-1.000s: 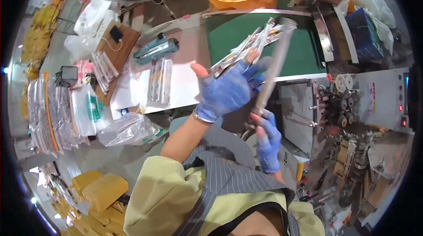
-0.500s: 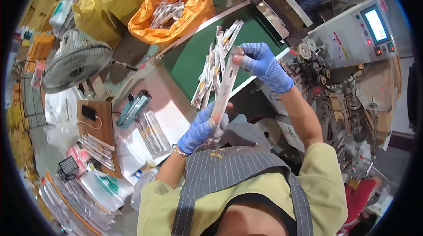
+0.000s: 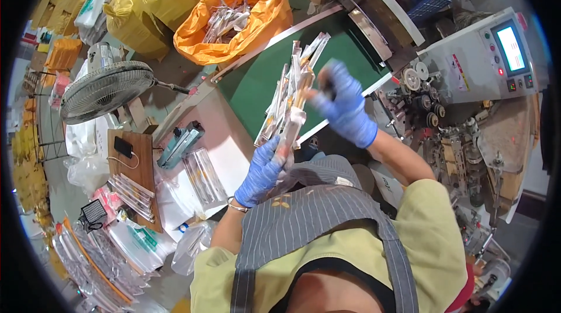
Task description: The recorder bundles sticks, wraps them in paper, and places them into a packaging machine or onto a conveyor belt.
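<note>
My left hand (image 3: 259, 175), in a blue glove, is closed around the lower end of a long narrow clear plastic packet (image 3: 292, 127). That packet points away from me, and its upper end overlaps a pile of similar slim packets (image 3: 281, 98) on the green conveyor belt (image 3: 242, 82). To the right of the pile, my gloved right hand (image 3: 350, 110) is raised with thumb and fingers apart. Its fingertips are smeared by motion, and nothing shows in its grasp. Whether the left hand holds more than one packet is hard to make out.
Beyond the belt stands an orange sack (image 3: 196, 27) of packets. At the right is a machine with rollers (image 3: 423, 94) and a control box (image 3: 476, 59). On the left are a fan (image 3: 108, 88), a teal stapler-like tool (image 3: 181, 145) and a row of packets (image 3: 204, 176).
My right hand has let go of the packet's upper end and moved right, its fingers spreading. My left hand keeps its hold, and the packet's top has dropped toward me.
</note>
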### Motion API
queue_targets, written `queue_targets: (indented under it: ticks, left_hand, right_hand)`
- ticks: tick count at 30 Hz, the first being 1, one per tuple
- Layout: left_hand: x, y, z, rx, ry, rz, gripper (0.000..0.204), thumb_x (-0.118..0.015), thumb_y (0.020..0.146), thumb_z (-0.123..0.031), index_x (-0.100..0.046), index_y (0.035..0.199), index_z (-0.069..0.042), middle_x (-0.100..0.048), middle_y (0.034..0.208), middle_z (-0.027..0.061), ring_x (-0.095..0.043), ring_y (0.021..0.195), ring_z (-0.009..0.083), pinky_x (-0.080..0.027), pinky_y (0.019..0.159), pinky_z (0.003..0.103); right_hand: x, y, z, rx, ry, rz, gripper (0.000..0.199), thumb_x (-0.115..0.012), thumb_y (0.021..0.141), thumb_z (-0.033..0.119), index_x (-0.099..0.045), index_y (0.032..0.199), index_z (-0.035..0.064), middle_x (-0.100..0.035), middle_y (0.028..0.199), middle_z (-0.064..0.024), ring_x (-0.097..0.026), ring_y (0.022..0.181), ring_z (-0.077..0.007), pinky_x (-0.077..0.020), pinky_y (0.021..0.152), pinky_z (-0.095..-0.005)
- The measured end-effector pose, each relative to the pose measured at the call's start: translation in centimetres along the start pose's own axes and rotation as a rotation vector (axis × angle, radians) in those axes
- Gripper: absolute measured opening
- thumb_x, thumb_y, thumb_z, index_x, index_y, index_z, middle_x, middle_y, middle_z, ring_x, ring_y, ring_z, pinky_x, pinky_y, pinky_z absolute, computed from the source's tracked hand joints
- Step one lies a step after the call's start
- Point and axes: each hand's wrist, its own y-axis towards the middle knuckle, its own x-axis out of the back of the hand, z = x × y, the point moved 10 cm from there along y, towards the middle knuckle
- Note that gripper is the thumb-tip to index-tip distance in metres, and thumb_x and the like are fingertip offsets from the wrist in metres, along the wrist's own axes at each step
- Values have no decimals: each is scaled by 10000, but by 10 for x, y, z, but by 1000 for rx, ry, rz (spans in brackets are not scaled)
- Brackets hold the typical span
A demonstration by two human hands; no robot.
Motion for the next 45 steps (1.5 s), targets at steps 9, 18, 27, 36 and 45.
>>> queue_targets:
  ticks: [9,18,27,36,45]
  left_hand:
    - [-13,14,13,69,13,95,296,-513,847,-313,-501,965,-41,-422,610,-23,-339,478,27,-245,410,170]
    - [24,33,20,87,369,-68,227,-488,859,-220,-543,904,-4,-446,599,-24,-402,527,52,-351,471,206]
    - [28,43,9,36,523,-86,210,-511,854,-225,-575,848,-25,-471,617,-37,-418,584,13,-365,507,183]
    - [9,54,33,142,18,45,205,-501,867,-208,-533,987,-45,-503,627,-21,-349,438,15,-251,369,168]
    - [-4,89,84,44,385,123,345,-419,894,-258,-447,1141,-20,-472,626,-25,-410,528,50,-351,461,203]
  right_hand:
    - [-38,-20,-91,-785,1036,286,125,-575,792,149,-552,714,53,-478,508,14,-401,369,-41,-295,339,-180]
    - [-7,-20,-118,-637,562,-15,110,-558,794,91,-589,706,35,-523,540,6,-419,382,-36,-301,338,-168]
    - [1,-23,-114,-316,69,-184,129,-531,816,87,-573,728,3,-526,533,1,-426,405,-32,-327,370,-170]
    - [-92,-74,-106,-833,593,562,117,-528,760,108,-563,836,27,-559,756,-45,-531,652,-84,-450,574,-211]
    - [-76,-109,-186,-919,779,57,300,-484,868,264,-572,953,-10,-598,870,-65,-524,716,-105,-413,652,-220]
